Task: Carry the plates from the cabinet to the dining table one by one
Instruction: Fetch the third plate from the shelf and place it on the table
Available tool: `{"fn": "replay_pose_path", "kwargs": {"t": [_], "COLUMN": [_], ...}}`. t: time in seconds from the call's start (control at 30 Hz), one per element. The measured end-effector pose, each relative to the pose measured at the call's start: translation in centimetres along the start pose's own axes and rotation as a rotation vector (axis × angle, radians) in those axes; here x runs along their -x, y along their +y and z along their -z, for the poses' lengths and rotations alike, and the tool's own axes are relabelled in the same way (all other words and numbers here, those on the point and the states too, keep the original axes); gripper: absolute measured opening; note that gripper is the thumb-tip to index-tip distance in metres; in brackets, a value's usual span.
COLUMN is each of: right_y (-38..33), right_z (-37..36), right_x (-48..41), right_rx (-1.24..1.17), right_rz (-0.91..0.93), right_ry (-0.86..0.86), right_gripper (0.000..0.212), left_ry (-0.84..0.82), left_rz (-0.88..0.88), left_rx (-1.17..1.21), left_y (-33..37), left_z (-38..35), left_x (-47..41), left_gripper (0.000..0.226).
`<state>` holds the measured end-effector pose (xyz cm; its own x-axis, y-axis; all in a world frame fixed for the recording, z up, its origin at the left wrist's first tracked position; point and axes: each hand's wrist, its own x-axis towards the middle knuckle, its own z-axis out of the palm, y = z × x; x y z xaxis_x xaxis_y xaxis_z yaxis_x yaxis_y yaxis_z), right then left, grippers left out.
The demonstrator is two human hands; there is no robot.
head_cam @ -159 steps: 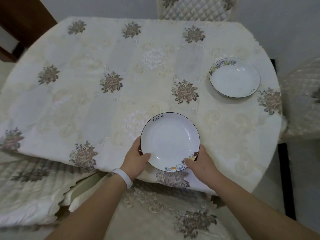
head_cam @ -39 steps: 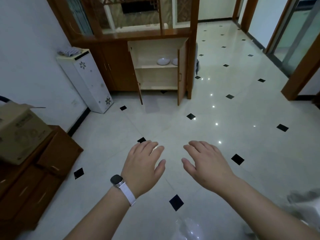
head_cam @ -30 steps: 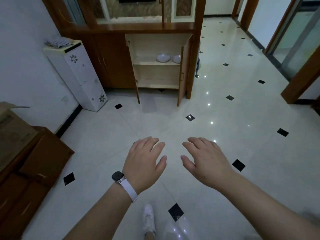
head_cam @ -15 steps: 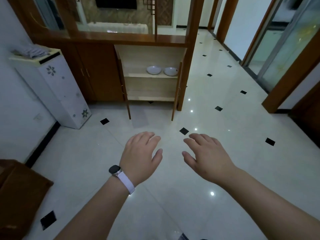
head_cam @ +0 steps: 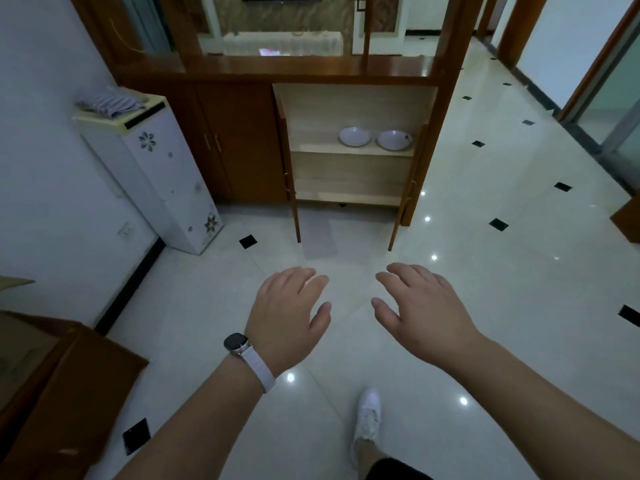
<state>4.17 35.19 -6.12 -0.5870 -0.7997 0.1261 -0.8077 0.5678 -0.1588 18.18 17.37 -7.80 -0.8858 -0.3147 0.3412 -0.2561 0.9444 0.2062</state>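
Compared with half a second ago, the open cabinet (head_cam: 353, 102) stands nearer and larger in view, and a white shoe (head_cam: 370, 414) now shows on the tiled floor (head_cam: 502, 271) below the hands. Two plates (head_cam: 355, 136) sit side by side on the cabinet's upper shelf (head_cam: 346, 150), well apart from the person. The left hand (head_cam: 287, 317), with a watch (head_cam: 236, 344) at its wrist, and the right hand (head_cam: 426, 317) hover palm down in front of the body, near each other. Both hands' fingers (head_cam: 304, 275) are loosely spread and hold nothing.
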Motion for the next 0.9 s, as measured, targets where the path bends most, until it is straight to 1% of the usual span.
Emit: {"fn": "replay_pose_path", "kwargs": {"t": [0.2, 0.37, 0.5, 0.67, 0.77, 0.9], "right_y": [3.2, 7.4, 10.7, 11.5, 11.9, 12.2], "right_z": [-1.5, -0.5, -0.3, -0.7, -1.4, -2.6], "right_x": [-10.0, -17.4, -22.6, -26.9, -29.7, -33.3], "right_rx": [-0.037, -0.072, -0.044, -0.053, -0.027, 0.007], "right_rz": [0.030, 0.027, 0.086, 0.094, 0.083, 0.026], "right_ry": [-0.036, -0.015, -0.072, -0.065, -0.070, -0.071], "right_gripper": [0.047, 0.050, 0.052, 0.057, 0.053, 0.052], "left_ry": [-0.024, -0.013, -0.018, -0.029, -0.024, -0.039], "left_rz": [0.067, 0.054, 0.052, 0.018, -0.003, -0.061], "left_rx": [-0.062, -0.077, -0.089, -0.095, -0.085, -0.057], "left_y": [-3.1, -4.6, -5.3, -7.0, -9.0, -12.3], "left_z": [-1.9, -3.4, -4.4, -5.5, -6.8, -9.0], "left_x": [-8.4, -16.4, -21.4, -25.2, -27.7, -31.4], "left_gripper": [0.036, 0.040, 0.042, 0.040, 0.039, 0.036]}}
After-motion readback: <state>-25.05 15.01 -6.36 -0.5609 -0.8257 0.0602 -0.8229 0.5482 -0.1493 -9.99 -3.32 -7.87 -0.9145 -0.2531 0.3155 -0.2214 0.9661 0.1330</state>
